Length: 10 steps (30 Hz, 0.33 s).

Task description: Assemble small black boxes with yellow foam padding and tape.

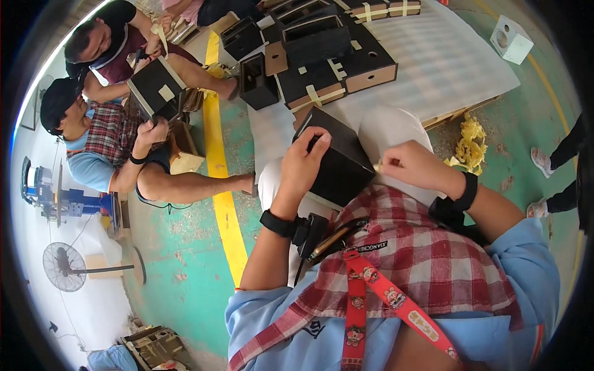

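Observation:
A black box point(340, 157) rests tilted across my lap. My left hand point(304, 162) grips its top left edge, fingers over the upper rim and thumb along the near face. Close to the box's right corner, my right hand point(411, 166) is closed in a pinch. A small pale bit, which looks like masking tape, shows at its fingertips against the box. The far side of the box is partly hidden by my left hand.
Ahead, several black boxes point(312, 40) with tape strips sit on a pallet covered in white foam sheet point(445, 55). Crumpled yellow tape point(471, 145) lies on the floor at right. Two co-workers at left handle another black box point(154, 89). A white box point(511, 40) stands far right.

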Tool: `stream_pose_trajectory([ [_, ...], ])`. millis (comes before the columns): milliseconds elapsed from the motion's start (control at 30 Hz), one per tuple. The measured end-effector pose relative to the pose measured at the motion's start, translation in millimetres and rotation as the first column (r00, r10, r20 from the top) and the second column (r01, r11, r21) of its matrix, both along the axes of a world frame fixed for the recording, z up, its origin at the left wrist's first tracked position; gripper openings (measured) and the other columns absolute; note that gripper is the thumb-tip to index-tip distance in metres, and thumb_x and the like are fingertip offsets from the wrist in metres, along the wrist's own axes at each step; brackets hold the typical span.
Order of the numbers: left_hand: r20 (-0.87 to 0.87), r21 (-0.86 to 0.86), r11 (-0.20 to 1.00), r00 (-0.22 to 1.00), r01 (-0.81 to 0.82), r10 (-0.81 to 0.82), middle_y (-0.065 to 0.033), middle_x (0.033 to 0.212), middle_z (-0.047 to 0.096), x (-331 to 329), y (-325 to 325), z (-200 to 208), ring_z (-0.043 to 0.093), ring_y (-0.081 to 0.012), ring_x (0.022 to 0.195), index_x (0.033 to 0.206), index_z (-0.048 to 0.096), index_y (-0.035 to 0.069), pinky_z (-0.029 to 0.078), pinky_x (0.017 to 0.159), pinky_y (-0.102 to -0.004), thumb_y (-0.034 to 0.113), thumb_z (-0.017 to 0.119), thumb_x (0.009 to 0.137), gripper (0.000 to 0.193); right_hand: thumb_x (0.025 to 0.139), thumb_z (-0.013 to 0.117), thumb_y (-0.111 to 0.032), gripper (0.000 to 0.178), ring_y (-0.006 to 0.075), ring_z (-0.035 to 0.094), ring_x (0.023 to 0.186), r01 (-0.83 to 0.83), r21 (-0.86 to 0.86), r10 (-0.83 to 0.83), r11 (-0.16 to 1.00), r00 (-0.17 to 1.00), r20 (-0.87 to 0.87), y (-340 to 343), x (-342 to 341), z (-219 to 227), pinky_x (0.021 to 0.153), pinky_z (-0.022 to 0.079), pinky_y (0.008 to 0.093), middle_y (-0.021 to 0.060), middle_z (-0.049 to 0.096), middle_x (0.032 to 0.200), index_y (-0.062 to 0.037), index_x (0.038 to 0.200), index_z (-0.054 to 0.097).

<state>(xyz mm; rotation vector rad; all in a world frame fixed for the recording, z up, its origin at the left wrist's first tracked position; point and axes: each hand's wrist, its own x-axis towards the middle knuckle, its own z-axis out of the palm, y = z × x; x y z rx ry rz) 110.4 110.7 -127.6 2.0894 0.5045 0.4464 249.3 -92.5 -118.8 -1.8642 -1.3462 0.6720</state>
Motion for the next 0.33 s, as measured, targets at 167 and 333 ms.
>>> stream_pose_trajectory([
  [167,0.027,-0.017,1.000,1.000,-0.007,0.008,-0.0079,0.078,0.061,1.8,0.9,-5.8,0.058,-0.0201,0.074,0.097,0.058,0.009,0.044,0.069,-0.0292,0.028,0.054,0.087,0.022,0.078,0.058,-0.021,0.021,0.0322,0.054,0.054,-0.021,0.103,0.021,0.994,1.000,0.007,27.8,-7.3,-16.9,0.052,0.041,0.0382,0.0147,0.056,0.059,-0.0022,0.067,0.057],
  [333,-0.018,0.015,0.999,0.999,-0.034,0.034,-0.0085,0.079,0.061,-0.1,-3.2,-4.7,0.059,-0.0209,0.075,0.098,0.058,0.009,0.044,0.070,-0.0300,0.033,0.054,0.086,0.027,0.074,0.060,-0.024,0.022,0.0345,0.058,0.062,-0.099,-0.075,0.109,0.992,0.983,0.150,21.1,-1.8,-31.4,0.059,0.045,0.0419,0.0165,0.058,0.062,-0.0025,0.069,0.060],
])
